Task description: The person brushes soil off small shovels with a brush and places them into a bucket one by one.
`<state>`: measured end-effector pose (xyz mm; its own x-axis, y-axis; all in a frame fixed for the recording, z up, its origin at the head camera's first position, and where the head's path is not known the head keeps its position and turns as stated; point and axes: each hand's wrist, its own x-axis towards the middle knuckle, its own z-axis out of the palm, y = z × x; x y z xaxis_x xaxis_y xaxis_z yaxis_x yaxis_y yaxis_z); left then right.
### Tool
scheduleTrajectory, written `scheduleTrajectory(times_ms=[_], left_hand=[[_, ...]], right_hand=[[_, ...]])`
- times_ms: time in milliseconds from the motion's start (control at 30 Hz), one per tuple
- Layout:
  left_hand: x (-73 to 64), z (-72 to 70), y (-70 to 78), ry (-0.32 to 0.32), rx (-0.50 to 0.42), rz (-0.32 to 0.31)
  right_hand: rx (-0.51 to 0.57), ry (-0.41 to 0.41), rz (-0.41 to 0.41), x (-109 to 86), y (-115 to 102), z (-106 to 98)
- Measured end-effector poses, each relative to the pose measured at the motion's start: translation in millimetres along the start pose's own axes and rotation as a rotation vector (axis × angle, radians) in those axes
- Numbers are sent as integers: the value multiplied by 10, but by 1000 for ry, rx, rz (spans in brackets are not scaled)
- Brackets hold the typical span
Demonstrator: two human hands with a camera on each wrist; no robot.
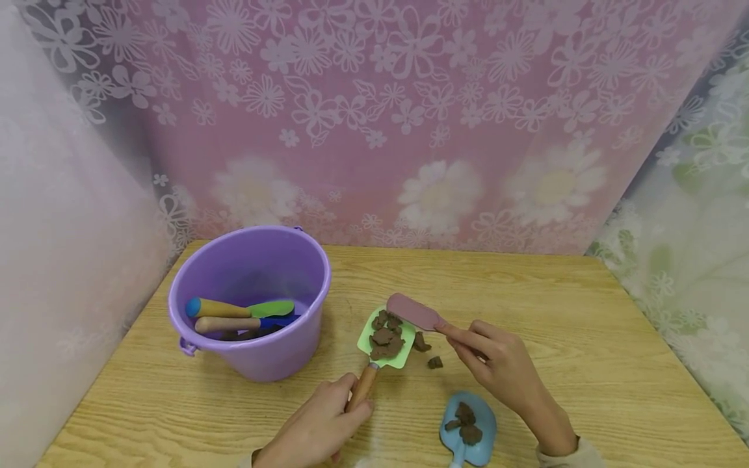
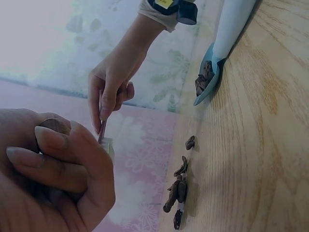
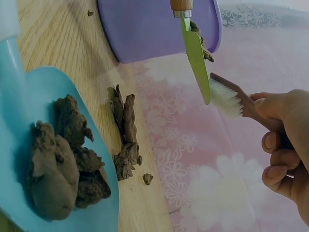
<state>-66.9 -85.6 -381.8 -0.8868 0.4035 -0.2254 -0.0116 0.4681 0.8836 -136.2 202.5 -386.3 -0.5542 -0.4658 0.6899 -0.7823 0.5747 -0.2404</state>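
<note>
My left hand (image 1: 318, 419) grips the wooden handle of a small green shovel (image 1: 405, 354), its blade raised over the table. Brown clay-like lumps (image 1: 386, 344) lie on that blade. In my right hand (image 1: 503, 364) is a brush (image 1: 412, 312) with a pinkish-brown back, pinched by its handle. Its white bristles (image 3: 226, 99) meet the blade's edge in the right wrist view. Loose brown lumps (image 3: 126, 162) sit on the tabletop below. Closer to me, a light blue shovel (image 1: 484, 419) rests on the table, bearing more lumps (image 3: 53, 171).
At the left of the wooden table (image 1: 562, 292) stands a purple bucket (image 1: 287, 351). Inside it lie a tool with a green blade (image 1: 272, 309) and one with a wooden handle (image 1: 228, 324) and blue end. A pink flowered curtain (image 1: 351, 156) hangs behind.
</note>
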Motion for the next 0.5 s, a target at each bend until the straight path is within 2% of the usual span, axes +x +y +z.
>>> scheduleTrajectory(times_ms=[200, 500], left_hand=[[-4, -1, -6, -1, 1, 1], [-2, -9, 8, 9, 23, -14]], right_hand=[[-36, 38, -21, -10, 20, -2], [46, 8, -6, 1, -25, -8]])
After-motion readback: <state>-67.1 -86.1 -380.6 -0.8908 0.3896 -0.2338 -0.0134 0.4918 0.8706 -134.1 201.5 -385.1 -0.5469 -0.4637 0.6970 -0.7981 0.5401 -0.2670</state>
